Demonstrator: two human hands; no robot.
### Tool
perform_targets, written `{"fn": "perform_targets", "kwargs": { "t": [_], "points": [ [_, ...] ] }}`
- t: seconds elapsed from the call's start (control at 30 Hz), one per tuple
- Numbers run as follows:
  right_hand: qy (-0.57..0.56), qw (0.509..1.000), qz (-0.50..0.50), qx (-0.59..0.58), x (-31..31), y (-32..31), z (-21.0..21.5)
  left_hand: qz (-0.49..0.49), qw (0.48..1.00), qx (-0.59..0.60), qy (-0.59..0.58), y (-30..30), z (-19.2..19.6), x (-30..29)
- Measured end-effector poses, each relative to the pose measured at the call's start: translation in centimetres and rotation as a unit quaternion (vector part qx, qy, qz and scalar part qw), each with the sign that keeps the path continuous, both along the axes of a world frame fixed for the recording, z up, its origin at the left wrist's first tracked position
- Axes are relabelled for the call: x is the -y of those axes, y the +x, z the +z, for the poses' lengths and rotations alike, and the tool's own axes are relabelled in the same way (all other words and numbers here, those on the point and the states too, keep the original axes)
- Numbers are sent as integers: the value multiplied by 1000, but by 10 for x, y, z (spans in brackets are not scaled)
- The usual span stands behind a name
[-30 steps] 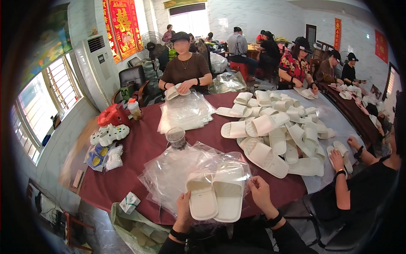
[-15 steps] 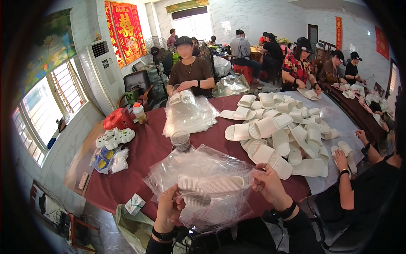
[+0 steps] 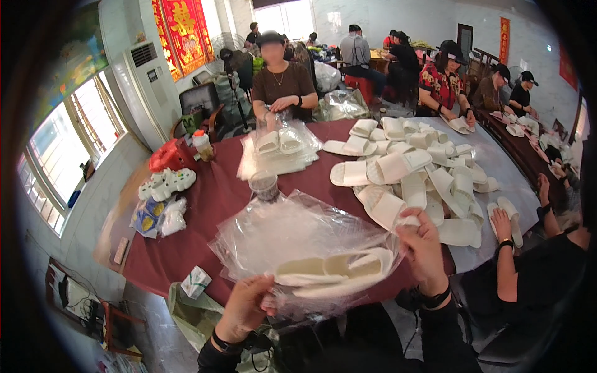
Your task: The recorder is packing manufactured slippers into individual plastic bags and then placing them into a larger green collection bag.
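Note:
A pair of white slide slippers [image 3: 339, 268] lies inside a clear plastic bag [image 3: 387, 281], tilted so that the openings and one side show. My left hand [image 3: 245, 306] pinches the bag at the slippers' left end. At the other end my right hand [image 3: 425, 253] is closed on the bag's edge, just past the slippers. Beneath and behind them spreads a loose stack of clear plastic bags [image 3: 267, 230]. To the right of the stack, close to my right hand, rises a heap of unbagged white slippers [image 3: 401, 168].
A lidded plastic cup [image 3: 265, 185] stands behind the stack on the dark red tablecloth [image 3: 214, 208]. Across the table a person handles bagged slippers [image 3: 280, 142]. At right, a co-worker's hand [image 3: 500, 225] rests on slippers. A tissue pack [image 3: 196, 281] lies near the front edge.
The bagged slippers have turned over from soles facing me to openings and side showing. My right hand has moved right and up, and the bag has shifted right.

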State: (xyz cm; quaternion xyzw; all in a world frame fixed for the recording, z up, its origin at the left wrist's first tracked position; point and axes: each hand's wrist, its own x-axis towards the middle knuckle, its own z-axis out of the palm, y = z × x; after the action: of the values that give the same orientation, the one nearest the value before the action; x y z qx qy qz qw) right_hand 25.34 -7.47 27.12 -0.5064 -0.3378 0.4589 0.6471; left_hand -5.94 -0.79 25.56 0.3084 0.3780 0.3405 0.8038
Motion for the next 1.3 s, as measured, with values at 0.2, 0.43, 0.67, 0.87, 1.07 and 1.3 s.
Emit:
{"fn": "perform_targets", "kwargs": {
  "t": [0.2,0.43,0.67,0.87,1.07,1.3],
  "points": [
    [48,999,3,11,-19,2,1,12,997,-77,16,0,1,-13],
    [45,999,1,26,-27,4,-8,5,990,-105,96,-7,15,-22],
    [58,996,22,56,-54,6,-27,73,980,-58,175,11,8,-42],
    [103,986,-96,86,-56,4,-61,86,895,-89,428,7,-55,-39],
    [-41,953,-76,291,-15,0,-187,-46,777,-458,428,7,-171,-14],
    [-160,903,-146,372,27,-19,-215,-58,653,-572,494,10,-198,13]
  ]
}}
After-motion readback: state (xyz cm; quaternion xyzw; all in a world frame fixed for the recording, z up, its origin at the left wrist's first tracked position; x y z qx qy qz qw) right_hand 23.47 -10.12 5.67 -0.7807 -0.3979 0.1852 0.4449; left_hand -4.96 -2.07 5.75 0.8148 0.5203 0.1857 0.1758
